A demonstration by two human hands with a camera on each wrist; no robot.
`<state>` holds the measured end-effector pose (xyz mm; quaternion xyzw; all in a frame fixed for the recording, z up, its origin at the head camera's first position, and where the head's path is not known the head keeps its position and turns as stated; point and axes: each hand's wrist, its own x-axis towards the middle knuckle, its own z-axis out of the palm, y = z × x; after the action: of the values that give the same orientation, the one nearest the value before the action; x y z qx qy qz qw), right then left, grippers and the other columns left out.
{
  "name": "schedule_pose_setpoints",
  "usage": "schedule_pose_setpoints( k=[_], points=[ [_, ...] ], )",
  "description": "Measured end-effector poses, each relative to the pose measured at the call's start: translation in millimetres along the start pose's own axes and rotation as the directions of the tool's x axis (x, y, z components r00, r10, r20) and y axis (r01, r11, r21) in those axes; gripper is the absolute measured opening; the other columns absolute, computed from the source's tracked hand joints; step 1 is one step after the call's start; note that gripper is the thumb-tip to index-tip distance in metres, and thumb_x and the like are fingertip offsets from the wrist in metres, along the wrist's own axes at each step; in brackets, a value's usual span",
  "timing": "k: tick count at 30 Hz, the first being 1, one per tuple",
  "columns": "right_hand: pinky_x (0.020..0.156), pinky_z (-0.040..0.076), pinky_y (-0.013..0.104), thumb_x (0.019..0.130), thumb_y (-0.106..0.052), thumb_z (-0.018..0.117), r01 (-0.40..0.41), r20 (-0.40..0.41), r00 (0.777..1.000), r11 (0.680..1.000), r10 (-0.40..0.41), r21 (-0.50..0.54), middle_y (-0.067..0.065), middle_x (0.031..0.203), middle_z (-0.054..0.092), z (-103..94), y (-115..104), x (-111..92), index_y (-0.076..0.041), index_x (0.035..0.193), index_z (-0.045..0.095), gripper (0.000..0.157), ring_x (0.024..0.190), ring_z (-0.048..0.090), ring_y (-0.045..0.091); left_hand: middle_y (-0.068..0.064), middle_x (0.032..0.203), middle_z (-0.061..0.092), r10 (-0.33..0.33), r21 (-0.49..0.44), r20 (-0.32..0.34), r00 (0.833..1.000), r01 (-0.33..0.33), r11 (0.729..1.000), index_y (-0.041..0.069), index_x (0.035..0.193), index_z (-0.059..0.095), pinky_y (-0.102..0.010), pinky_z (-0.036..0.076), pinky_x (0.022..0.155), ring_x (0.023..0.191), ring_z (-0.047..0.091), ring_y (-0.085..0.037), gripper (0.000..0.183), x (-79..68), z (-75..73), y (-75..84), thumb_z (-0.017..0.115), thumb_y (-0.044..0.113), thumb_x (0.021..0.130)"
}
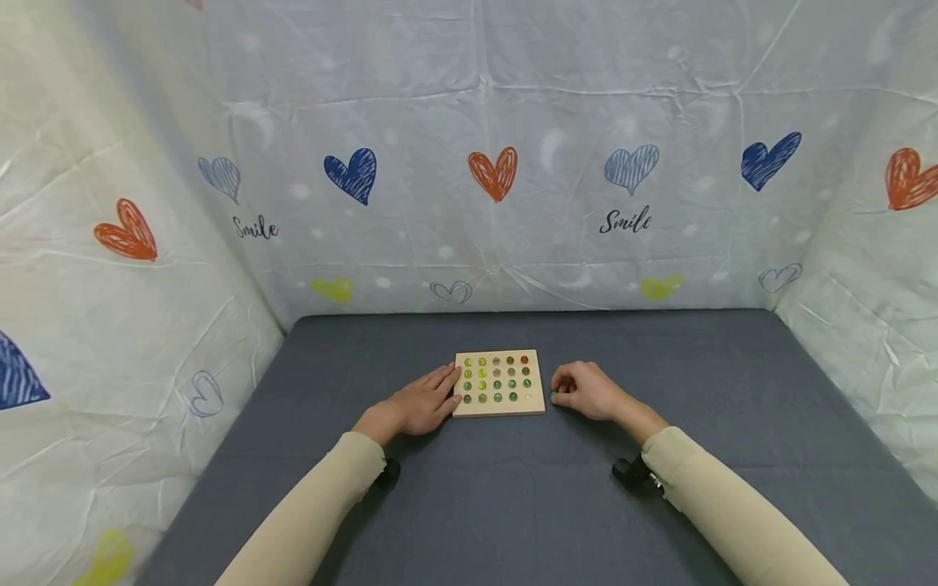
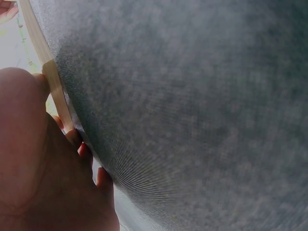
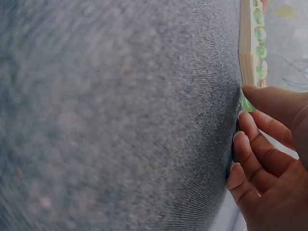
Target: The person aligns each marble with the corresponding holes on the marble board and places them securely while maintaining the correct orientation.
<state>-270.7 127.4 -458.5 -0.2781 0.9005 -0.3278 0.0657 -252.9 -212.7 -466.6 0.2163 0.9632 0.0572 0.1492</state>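
A pale wooden board (image 1: 506,411) with rows of round hollows lies on the table, most hollows filled with green, yellow and reddish glass marbles (image 1: 497,384). The hollow at its near right corner looks bare. My left hand (image 1: 423,400) rests against the board's left side, its fingers extended over the edge and the thumb near the near left corner. Just right of the board, my right hand (image 1: 589,391) pinches a green marble (image 3: 247,104) between thumb and index finger, low at the tabletop. The other right fingers are bent and touch the cloth.
A dark grey cloth (image 1: 498,505) covers the table. White sheets (image 1: 557,106) printed with hearts and "Smile" hang behind it and at both sides. Black wrist devices (image 1: 632,472) show below the cream sleeves (image 1: 733,509).
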Motion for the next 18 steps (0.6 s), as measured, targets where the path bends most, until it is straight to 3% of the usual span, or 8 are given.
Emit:
schedule_pose_setpoints(
  k=[18],
  points=[
    [0.068, 0.051, 0.031, 0.094, -0.009, 0.075, 0.044, -0.017, 0.999, 0.998, -0.043, 0.042, 0.000, 0.087, 0.066, -5.6, -9.2, -1.6, -0.003, 0.102, 0.073, 0.010, 0.075, 0.059, 0.012, -0.010, 0.172, 0.007, -0.024, 0.009, 0.028, 0.999, 0.024, 1.000, 0.012, 0.166, 0.007, -0.046, 0.015, 0.127, 0.159, 0.008, -0.027, 0.065, -3.9, -7.5, 8.0, 0.026, 0.044, 0.113]
  ],
)
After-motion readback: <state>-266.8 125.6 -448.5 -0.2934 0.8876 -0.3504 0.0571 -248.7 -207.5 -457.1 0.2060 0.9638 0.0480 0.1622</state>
